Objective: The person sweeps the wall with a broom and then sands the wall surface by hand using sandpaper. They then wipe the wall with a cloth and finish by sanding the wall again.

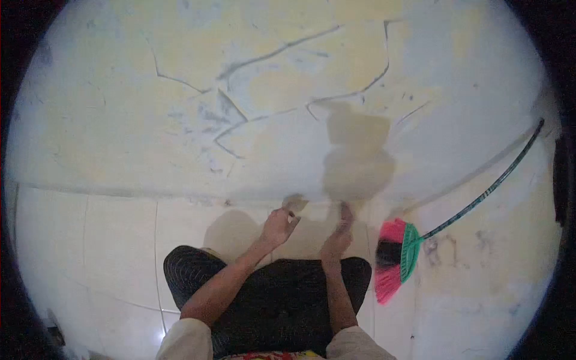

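My left hand (278, 227) is raised above the pale tiled floor, just in front of my folded legs. Its fingers are loosely curled, with the thumb standing apart, and I see nothing in it. To its right, my right hand (338, 237) is slightly blurred, with its fingers stretched toward the wall and nothing visible in them. Both hands are near the foot of the cracked wall (270, 156), apart from each other. Dark trousers (276, 300) cover my crossed legs below them.
A broom with pink and black bristles and a green head (410, 252) stands at the right, its dark handle (489, 191) leaning on the side wall. White tiles (120, 240) cover the floor. A pale cable (159, 288) lies at the left. Shadows fall on the wall.
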`<action>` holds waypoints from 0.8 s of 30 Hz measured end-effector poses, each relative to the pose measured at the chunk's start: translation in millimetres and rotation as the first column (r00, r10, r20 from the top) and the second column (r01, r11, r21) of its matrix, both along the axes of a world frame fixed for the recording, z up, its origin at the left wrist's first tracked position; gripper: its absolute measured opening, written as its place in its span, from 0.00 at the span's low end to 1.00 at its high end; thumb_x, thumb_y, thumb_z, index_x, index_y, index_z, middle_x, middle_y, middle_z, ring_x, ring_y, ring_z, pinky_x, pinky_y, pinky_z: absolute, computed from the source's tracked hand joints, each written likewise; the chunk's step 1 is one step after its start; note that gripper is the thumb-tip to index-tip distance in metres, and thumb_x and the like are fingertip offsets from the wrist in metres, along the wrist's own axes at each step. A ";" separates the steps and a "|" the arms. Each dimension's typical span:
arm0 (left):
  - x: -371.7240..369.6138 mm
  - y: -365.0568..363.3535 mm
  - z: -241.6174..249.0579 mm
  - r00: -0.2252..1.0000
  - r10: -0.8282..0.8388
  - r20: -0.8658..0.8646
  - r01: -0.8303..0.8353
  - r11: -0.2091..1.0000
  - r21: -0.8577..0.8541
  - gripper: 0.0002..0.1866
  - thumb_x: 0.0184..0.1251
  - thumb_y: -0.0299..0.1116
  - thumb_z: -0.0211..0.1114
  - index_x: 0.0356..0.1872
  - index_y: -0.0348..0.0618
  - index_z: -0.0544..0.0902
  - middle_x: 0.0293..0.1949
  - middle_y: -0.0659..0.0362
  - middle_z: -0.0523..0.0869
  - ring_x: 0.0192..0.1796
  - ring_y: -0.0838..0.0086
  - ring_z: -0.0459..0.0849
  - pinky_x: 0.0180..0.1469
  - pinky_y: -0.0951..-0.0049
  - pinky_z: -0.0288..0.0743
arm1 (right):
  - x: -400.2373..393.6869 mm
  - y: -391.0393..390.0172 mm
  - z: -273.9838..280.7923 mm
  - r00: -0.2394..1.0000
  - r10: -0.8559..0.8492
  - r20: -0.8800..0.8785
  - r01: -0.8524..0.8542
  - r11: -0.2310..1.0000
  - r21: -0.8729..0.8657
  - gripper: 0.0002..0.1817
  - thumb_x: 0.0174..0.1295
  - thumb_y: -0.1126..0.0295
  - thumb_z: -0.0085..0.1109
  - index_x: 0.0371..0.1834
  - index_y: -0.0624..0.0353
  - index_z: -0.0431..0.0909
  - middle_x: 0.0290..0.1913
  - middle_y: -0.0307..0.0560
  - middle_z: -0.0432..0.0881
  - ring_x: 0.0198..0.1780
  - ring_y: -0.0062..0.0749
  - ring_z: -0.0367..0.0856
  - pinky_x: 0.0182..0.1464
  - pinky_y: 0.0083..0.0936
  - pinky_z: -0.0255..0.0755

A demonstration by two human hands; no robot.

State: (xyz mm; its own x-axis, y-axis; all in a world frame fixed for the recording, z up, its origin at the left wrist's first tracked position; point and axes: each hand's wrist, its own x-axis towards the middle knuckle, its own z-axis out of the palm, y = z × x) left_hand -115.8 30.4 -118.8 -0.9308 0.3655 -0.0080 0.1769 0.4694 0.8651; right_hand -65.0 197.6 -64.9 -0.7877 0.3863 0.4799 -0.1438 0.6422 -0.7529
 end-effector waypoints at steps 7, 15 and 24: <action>1.6 2.2 3.1 0.960 -0.104 -0.259 0.078 0.991 -0.109 0.16 0.64 0.32 0.60 0.50 0.35 0.75 0.35 0.42 0.83 0.43 0.48 0.82 0.47 0.52 0.76 | -71.1 8.3 127.2 0.676 -0.615 -0.406 0.471 0.784 -0.403 0.22 0.75 0.60 0.42 0.46 0.73 0.75 0.46 0.48 0.79 0.45 0.29 0.76 0.50 0.28 0.71; 3.8 -5.8 16.1 0.957 -0.139 -0.253 0.107 0.985 -0.134 0.18 0.64 0.33 0.59 0.51 0.32 0.74 0.35 0.41 0.82 0.41 0.46 0.82 0.46 0.50 0.76 | -126.7 -62.5 109.2 0.857 0.376 -0.352 -0.059 0.751 0.658 0.32 0.65 0.72 0.47 0.72 0.72 0.52 0.73 0.70 0.51 0.75 0.68 0.45 0.75 0.55 0.40; 2.6 -5.0 24.6 0.969 -0.122 -0.213 0.095 0.986 -0.133 0.16 0.66 0.34 0.58 0.49 0.34 0.76 0.40 0.40 0.82 0.45 0.46 0.82 0.49 0.49 0.75 | -133.1 -80.6 160.8 0.921 0.189 -0.342 0.100 0.732 0.674 0.40 0.57 0.72 0.53 0.71 0.77 0.48 0.73 0.75 0.46 0.74 0.73 0.40 0.74 0.60 0.36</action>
